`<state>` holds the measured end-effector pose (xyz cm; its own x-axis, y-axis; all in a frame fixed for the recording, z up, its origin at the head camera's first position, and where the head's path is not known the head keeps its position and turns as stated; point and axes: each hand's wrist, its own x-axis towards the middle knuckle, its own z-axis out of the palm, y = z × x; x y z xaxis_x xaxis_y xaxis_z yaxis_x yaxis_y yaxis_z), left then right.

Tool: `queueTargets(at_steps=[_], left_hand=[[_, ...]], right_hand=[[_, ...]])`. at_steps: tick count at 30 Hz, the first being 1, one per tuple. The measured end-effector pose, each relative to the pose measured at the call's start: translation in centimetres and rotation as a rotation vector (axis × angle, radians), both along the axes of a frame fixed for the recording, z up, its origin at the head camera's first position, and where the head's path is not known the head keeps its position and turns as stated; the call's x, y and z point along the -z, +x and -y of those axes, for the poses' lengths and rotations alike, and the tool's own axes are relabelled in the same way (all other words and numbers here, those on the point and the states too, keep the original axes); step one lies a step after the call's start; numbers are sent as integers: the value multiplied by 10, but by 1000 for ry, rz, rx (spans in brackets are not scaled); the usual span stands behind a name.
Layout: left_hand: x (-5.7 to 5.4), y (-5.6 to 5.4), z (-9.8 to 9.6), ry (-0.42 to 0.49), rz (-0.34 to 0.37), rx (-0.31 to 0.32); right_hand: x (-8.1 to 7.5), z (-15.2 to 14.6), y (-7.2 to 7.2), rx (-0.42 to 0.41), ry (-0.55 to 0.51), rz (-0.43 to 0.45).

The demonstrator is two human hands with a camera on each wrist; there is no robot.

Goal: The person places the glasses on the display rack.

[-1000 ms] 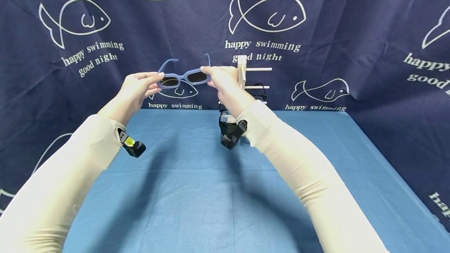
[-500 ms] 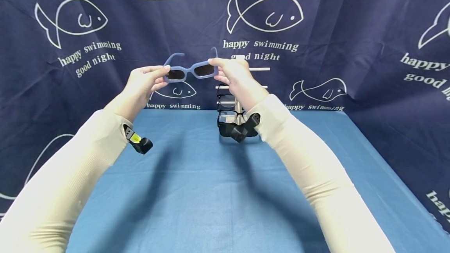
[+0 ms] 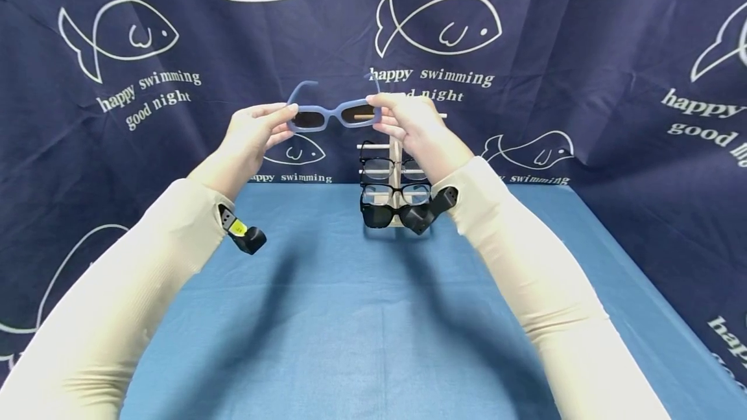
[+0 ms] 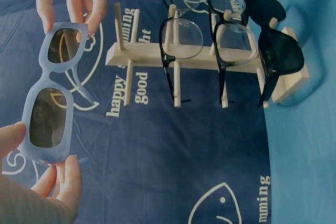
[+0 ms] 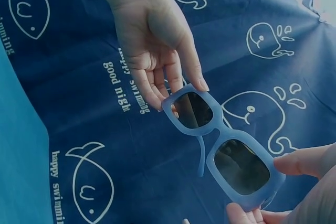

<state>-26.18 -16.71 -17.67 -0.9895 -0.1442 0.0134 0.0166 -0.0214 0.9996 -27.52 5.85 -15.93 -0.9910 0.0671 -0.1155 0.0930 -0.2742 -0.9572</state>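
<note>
Blue-framed sunglasses [image 3: 332, 113] with dark lenses are held up in the air between both hands, temples unfolded and pointing away toward the backdrop. My left hand [image 3: 252, 138] pinches the left end of the frame between thumb and fingers. At the other end, my right hand [image 3: 417, 127] pinches the corner by the hinge. Behind and below the right hand stands a wooden eyeglasses rack [image 4: 142, 52]. On its lower pegs sit two pairs of clear black-framed glasses [image 4: 181, 38] [image 4: 235, 42] and black sunglasses [image 4: 281, 51]. In the head view the right hand covers the rack's top.
A blue cloth [image 3: 327, 316] covers the table, and the rack's base stands near its back edge. Behind hangs a dark blue curtain [image 3: 280, 24] printed with white fish and lettering. A white cable [image 3: 55, 277] runs at the left.
Both hands have carried the blue sunglasses to the right and slightly up, in front of the rack's upper part. The lower glasses on the rack have come into fuller view.
</note>
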Motion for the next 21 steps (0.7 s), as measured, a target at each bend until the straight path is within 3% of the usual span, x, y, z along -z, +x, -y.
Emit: queueTargets(at_steps=[8, 21], left_hand=[[2, -3, -12, -23, -44, 46], [6, -11, -32, 8, -39, 80]], right_hand=[[-1, -15, -1, 3, -9, 14], [4, -38, -3, 17, -23, 25]])
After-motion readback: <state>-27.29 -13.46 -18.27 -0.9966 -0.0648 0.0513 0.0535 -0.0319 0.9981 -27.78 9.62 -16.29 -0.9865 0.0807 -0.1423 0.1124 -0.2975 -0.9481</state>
